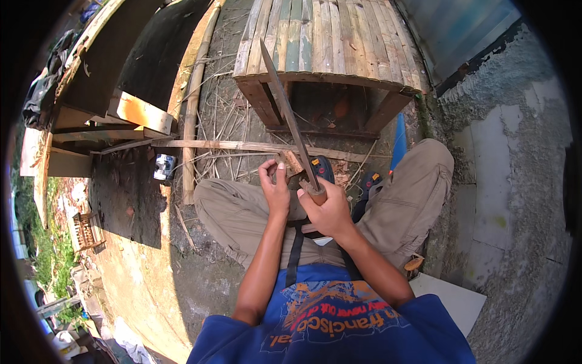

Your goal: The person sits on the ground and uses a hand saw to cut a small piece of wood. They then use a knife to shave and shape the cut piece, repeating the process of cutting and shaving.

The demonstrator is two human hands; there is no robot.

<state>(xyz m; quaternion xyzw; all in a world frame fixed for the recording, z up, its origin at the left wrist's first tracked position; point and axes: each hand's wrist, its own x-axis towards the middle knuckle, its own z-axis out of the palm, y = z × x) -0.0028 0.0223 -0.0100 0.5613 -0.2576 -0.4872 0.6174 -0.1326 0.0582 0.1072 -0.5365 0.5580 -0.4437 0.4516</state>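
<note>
My right hand (330, 212) is wrapped around the wooden handle of a machete (285, 104). Its long dark blade slants up and to the left, the tip reaching past the front edge of a bamboo-slat bench. My left hand (276, 189) grips a small rough piece of wood (293, 162) between thumb and fingers, just left of the blade's lower part. Whether blade and wood touch, I cannot tell. Both hands are above my lap, between my bent knees. Pale wood chips (343, 172) lie on the ground beyond them.
The bamboo bench (330, 36) stands straight ahead, with a long wood strip (242, 145) on the ground before it. A bamboo pole (193, 109) and a can (164, 167) are at the left. On the right are a rough wall (515, 176) and a white board (451, 300).
</note>
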